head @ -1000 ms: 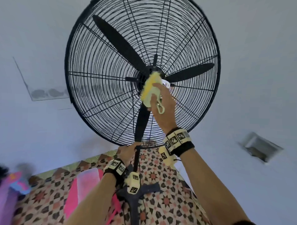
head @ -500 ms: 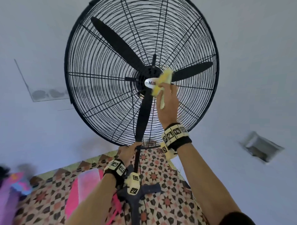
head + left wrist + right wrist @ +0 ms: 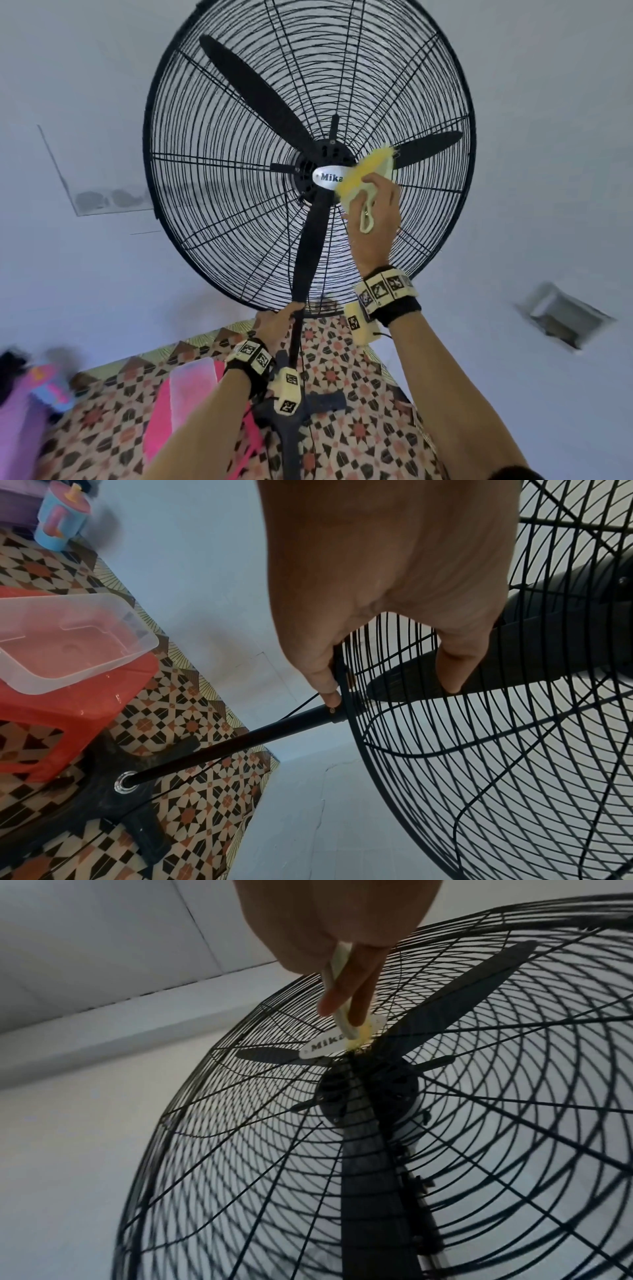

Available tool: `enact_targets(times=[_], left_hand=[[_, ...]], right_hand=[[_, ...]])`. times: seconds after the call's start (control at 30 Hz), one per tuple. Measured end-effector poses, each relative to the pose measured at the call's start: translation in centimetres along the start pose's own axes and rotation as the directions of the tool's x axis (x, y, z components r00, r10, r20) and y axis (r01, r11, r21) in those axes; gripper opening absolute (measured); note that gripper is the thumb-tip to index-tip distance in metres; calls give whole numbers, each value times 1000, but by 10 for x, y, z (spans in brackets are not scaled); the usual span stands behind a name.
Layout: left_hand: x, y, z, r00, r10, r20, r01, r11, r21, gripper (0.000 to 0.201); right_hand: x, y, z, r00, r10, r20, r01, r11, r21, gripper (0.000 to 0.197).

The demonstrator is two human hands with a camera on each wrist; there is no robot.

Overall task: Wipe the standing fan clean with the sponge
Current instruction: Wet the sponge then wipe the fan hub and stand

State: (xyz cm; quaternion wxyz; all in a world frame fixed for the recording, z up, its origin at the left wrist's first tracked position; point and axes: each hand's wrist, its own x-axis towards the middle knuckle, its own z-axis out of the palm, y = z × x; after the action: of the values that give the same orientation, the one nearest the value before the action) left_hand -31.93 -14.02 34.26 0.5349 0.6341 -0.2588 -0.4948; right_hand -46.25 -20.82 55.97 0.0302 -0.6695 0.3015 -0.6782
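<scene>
A big black standing fan (image 3: 239, 164) fills the head view, its wire guard (image 3: 479, 1123) facing me and a white "Mika" badge (image 3: 327, 177) at the hub. My right hand (image 3: 375, 219) grips a yellow sponge (image 3: 364, 173) with a pale strap and presses it on the guard just right of the badge. In the right wrist view the fingers (image 3: 342, 988) hold the sponge (image 3: 363, 1031) against the badge (image 3: 322, 1046). My left hand (image 3: 274, 323) grips the guard's bottom rim (image 3: 342, 674) where the black pole (image 3: 240, 744) joins it, fingers hooked through the wires.
The fan's black cross base (image 3: 113, 799) stands on patterned floor tiles (image 3: 342, 394). A red stool (image 3: 58, 715) carrying a clear plastic tub (image 3: 68, 639) is left of the base. A blue cup (image 3: 60, 520) sits by the white wall (image 3: 85, 274).
My right hand has slid the sponge from the left side of the hub across the badge to its right side. The left hand has stayed on the bottom rim.
</scene>
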Motion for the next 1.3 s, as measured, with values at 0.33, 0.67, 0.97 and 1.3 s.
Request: enact_targets(times=[0.33, 0.67, 0.97, 1.3], left_hand=[[51, -33, -7, 991, -126, -35, 127, 992, 24, 129], [57, -38, -6, 986, -134, -105, 135, 991, 5, 129], [72, -54, 2, 994, -100, -48, 99, 995, -23, 149], [81, -64, 0, 978, -167, -125, 174, 984, 47, 123]], right_hand=[[3, 6, -5, 999, 11, 53, -7, 998, -69, 19], [-4, 15, -9, 991, 99, 94, -98, 995, -21, 31], [-30, 0, -17, 947, 115, 299, -129, 991, 30, 42], [-18, -11, -28, 936, 215, 280, -211, 977, -42, 43]])
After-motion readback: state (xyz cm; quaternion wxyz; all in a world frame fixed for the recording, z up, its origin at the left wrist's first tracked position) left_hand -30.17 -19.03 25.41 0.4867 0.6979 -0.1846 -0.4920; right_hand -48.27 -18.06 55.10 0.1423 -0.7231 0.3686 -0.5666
